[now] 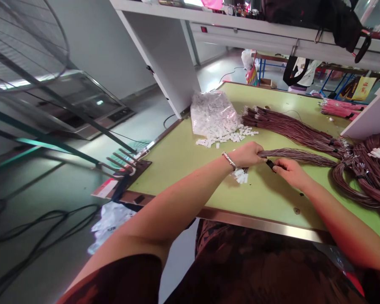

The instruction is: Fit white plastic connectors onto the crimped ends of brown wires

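Note:
My left hand (247, 154) is wrapped round one end of a bundle of thin brown wires (299, 155). White connectors (241, 175) on the wire ends stick out below that hand. Just right of it, my right hand (288, 171) pinches a short strip of black tape (270, 164) between thumb and fingers, close under the wires. From my left hand the bundle runs right across the green tabletop (240, 198) to coiled brown wires (351, 185).
A clear plastic bag of white connectors (213, 112) lies at the back left, with loose connectors (224, 138) spilled before it. Behind the bundle are more brown wire bundles (291, 128). Pink wires (340, 108) lie at the far right. A shelf (256, 38) spans above.

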A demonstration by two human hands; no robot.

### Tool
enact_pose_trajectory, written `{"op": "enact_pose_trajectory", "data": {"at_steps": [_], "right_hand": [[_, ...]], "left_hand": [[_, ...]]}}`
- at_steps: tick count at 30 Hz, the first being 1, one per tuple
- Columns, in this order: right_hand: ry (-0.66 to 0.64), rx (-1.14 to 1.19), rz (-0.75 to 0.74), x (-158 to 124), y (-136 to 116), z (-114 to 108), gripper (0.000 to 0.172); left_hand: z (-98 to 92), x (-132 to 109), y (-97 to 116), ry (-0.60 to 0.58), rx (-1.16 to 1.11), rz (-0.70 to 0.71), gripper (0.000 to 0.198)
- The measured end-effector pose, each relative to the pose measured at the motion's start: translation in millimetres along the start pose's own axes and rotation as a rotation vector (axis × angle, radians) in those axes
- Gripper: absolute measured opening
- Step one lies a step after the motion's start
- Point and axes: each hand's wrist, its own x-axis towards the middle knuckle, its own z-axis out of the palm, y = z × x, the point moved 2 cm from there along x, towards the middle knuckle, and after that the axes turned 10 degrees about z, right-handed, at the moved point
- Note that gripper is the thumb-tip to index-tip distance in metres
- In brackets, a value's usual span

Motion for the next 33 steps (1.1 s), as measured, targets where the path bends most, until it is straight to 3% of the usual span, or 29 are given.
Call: {"op": "enact_pose_trajectory", "data": {"at_steps": [10, 15, 17, 20, 23, 25, 27, 29, 33], "right_hand": [[0.057, -0.032, -0.124, -1, -2, 9, 0.023], [0.009, -0.015, -0.227, -5, -8, 8, 0.02], [-0.01, -0.025, -0.256, -7, -12, 5, 0.017], [-0.028, 0.013, -0.268, -11, -15, -5, 0.018], [0.039, 0.071, -0.285, -15, -15, -20, 0.019], [0.113, 0.072, -0.284, -17, -13, -27, 0.018], [0.152, 0.036, -0.292, -18, -13, -30, 0.016], [0.175, -0.011, -0.311, -18, -13, -29, 0.015], [0.267, -0.075, -0.315, -19, -14, -24, 0.012]], "left_hand": [[0.8, 2, -3, 0.02, -0.134, -0.011, 0.017], [5.5, 5, -6, 0.044, -0.202, -0.025, 0.011], [5.3, 7, -9, 0.053, -0.127, -0.017, 0.015], [4.1, 11, -16, 0.084, 0.207, 0.002, 0.021], [10.0, 11, -25, -0.017, 0.477, -0.007, 0.03], [16.1, 8, -29, -0.103, 0.519, 0.031, 0.045], [19.1, 5, -30, -0.113, 0.483, 0.127, 0.063], [16.6, 0, -25, -0.002, 0.369, 0.195, 0.064], [8.5, -17, 0, 0.487, 0.094, 0.165, 0.03]]}}
